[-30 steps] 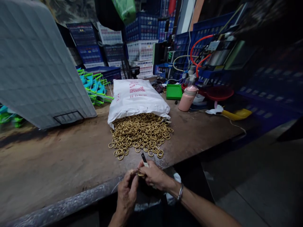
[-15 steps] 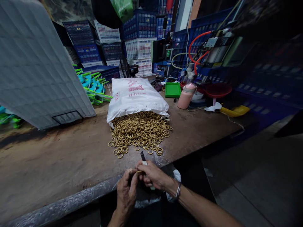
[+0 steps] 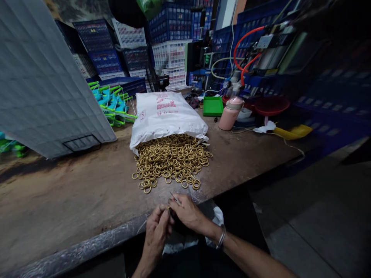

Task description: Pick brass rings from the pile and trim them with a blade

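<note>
A heap of gold rings (image 3: 171,160) spills from a white sack (image 3: 166,116) lying on the brown workbench (image 3: 72,200). At the bench's near edge my two hands meet. My right hand (image 3: 187,212) is closed round a small blade tool (image 3: 175,198) whose tip sticks up past the fingers. My left hand (image 3: 156,227) pinches a gold ring against that tool; the ring is mostly hidden by the fingers. Both hands sit just below the heap's nearest loose rings.
A large grey panel (image 3: 43,81) leans at the left. Green and blue plastic hangers (image 3: 113,104) lie behind the sack. A green tray (image 3: 212,106), a pink bottle (image 3: 230,114), a red bowl (image 3: 269,105) and stacked crates (image 3: 171,58) stand at the back.
The blade in my right hand has tilted lower and shows less above the fingers. My hands stay together at the bench edge; the view has shifted slightly.
</note>
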{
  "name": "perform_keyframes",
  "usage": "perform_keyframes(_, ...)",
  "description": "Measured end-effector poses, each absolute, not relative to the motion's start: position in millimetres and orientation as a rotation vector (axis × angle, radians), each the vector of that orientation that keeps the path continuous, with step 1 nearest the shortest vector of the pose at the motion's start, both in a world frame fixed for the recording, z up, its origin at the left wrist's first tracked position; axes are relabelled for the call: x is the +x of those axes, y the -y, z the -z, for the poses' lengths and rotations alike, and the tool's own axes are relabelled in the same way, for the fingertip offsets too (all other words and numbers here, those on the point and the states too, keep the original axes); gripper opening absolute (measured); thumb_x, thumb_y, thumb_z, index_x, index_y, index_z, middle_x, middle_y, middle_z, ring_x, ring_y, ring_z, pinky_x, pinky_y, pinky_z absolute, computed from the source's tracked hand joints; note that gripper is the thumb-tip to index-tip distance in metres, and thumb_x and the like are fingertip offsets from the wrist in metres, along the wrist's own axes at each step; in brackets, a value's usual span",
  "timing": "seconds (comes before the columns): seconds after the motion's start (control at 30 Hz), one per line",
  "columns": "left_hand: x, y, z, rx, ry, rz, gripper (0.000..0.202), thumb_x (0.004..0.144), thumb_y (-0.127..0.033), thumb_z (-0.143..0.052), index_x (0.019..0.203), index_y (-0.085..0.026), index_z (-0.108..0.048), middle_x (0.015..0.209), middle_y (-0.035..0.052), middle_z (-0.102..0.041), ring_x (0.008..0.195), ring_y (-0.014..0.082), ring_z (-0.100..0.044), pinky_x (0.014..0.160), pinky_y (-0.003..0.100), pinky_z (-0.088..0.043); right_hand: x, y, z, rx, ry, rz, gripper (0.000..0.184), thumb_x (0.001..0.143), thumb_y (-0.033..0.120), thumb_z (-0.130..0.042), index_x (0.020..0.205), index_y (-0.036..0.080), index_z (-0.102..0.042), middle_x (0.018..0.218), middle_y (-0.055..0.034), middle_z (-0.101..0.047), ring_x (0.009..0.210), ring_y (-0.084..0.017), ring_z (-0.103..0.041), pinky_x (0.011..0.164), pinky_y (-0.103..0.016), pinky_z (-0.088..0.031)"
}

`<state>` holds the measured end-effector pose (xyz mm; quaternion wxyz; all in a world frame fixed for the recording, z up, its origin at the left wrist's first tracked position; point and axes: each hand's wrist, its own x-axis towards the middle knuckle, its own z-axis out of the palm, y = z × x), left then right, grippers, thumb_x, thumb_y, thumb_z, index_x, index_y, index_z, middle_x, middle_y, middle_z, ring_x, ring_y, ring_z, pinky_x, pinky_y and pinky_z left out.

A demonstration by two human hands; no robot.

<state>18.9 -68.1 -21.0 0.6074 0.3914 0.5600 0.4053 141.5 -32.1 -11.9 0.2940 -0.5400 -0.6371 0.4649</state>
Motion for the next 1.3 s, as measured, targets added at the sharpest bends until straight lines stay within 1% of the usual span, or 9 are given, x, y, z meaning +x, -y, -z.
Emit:
perform_keyframes(0.23, 17, 70, 22, 0.76, -1.149, -0.93, 0.027, 0.075, -0.044, -0.054, 0.075, -0.017, -0.049, 0.058, -0.0057, -0.048, 0.041, 0.0032, -0.035, 0.037, 0.014, -0.026, 142, 29, 13, -1.401, 1.679, -1.247, 0.024, 0.083, 0.025, -0.039, 0.063, 0.017, -0.048, 0.058, 0.0026, -0.052, 0.056, -0.009, -0.046, 0.056, -0.021, -0.033)
perform_keyframes(0.37, 19, 70, 24, 0.635, -1.115, -0.97, 0.028, 0.073, -0.043, -0.058, 0.08, -0.018, -0.048, 0.06, -0.006, -0.049, 0.042, 0.0025, -0.037, 0.038, 0.013, -0.026, 144, 27, 17, -1.407, 1.695, -1.193, 0.025, 0.085, 0.024, -0.036, 0.065, 0.017, -0.049, 0.06, 0.0014, -0.054, 0.057, -0.01, -0.048, 0.057, -0.021, -0.034)
perform_keyframes(0.47, 19, 69, 26, 0.614, -1.139, -1.014, 0.03, 0.071, -0.044, -0.06, 0.08, -0.019, -0.047, 0.06, -0.0059, -0.05, 0.042, 0.0029, -0.039, 0.038, 0.013, -0.028, 147, 30, 19, -1.416, 1.796, -1.123, 0.019, 0.083, 0.02, -0.036, 0.072, 0.017, -0.051, 0.064, 0.0008, -0.056, 0.06, -0.01, -0.05, 0.057, -0.02, -0.033)
perform_keyframes(0.53, 19, 68, 28, 0.628, -1.155, -1.027, 0.031, 0.07, -0.045, -0.061, 0.079, -0.019, -0.047, 0.06, -0.0056, -0.051, 0.043, 0.0034, -0.04, 0.039, 0.013, -0.028, 149, 33, 18, -1.427, 1.938, -1.063, 0.013, 0.078, 0.014, -0.039, 0.077, 0.018, -0.052, 0.066, 0.0004, -0.057, 0.062, -0.011, -0.05, 0.057, -0.02, -0.032)
perform_keyframes(0.63, 19, 67, 30, 0.676, -1.158, -1.035, 0.031, 0.071, -0.047, -0.059, 0.077, -0.019, -0.047, 0.056, -0.0063, -0.048, 0.042, 0.0042, -0.039, 0.039, 0.014, -0.029, 150, 36, 16, -1.488, 2.144, -0.948, 0.019, 0.068, 0.009, -0.042, 0.082, 0.018, -0.052, 0.069, -0.0013, -0.058, 0.065, -0.013, -0.051, 0.058, -0.022, -0.029)
perform_keyframes(0.7, 19, 66, 30, 0.708, -1.161, -1.043, 0.032, 0.071, -0.048, -0.058, 0.077, -0.019, -0.047, 0.053, -0.0068, -0.046, 0.042, 0.0046, -0.038, 0.039, 0.015, -0.029, 149, 37, 15, -1.521, 2.222, -0.896, 0.024, 0.066, 0.008, -0.042, 0.085, 0.018, -0.053, 0.072, -0.0025, -0.059, 0.066, -0.014, -0.051, 0.059, -0.023, -0.028)
perform_keyframes(1.07, 22, 65, 21, 0.816, -1.276, -1.069, 0.038, 0.067, -0.054, -0.058, 0.07, -0.018, -0.047, 0.049, -0.0068, -0.045, 0.041, 0.0047, -0.037, 0.039, 0.014, -0.03, 145, 36, 5, -1.579, 2.348, -0.846, 0.023, 0.071, 0.012, -0.04, 0.091, 0.019, -0.051, 0.076, -0.0032, -0.062, 0.069, -0.016, -0.055, 0.057, -0.024, -0.027)
perform_keyframes(1.2, 18, 71, 17, 0.824, -1.29, -1.057, 0.036, 0.07, -0.052, -0.057, 0.069, -0.017, -0.049, 0.054, -0.0051, -0.048, 0.042, 0.0048, -0.038, 0.038, 0.014, -0.031, 144, 33, 8, -1.653, 2.402, -0.774, 0.026, 0.071, 0.009, -0.039, 0.092, 0.017, -0.051, 0.077, -0.0057, -0.062, 0.07, -0.017, -0.055, 0.057, -0.025, -0.027)
perform_keyframes(1.3, 16, 80, 11, 0.856, -1.208, -1.09, 0.031, 0.073, -0.046, -0.057, 0.066, -0.016, -0.051, 0.058, -0.0032, -0.051, 0.045, 0.0053, -0.043, 0.043, 0.015, -0.037, 143, 26, 11, -1.682, 2.419, -0.654, 0.028, 0.071, 0.007, -0.037, 0.093, 0.015, -0.051, 0.079, -0.0074, -0.062, 0.072, -0.018, -0.055, 0.059, -0.026, -0.028)
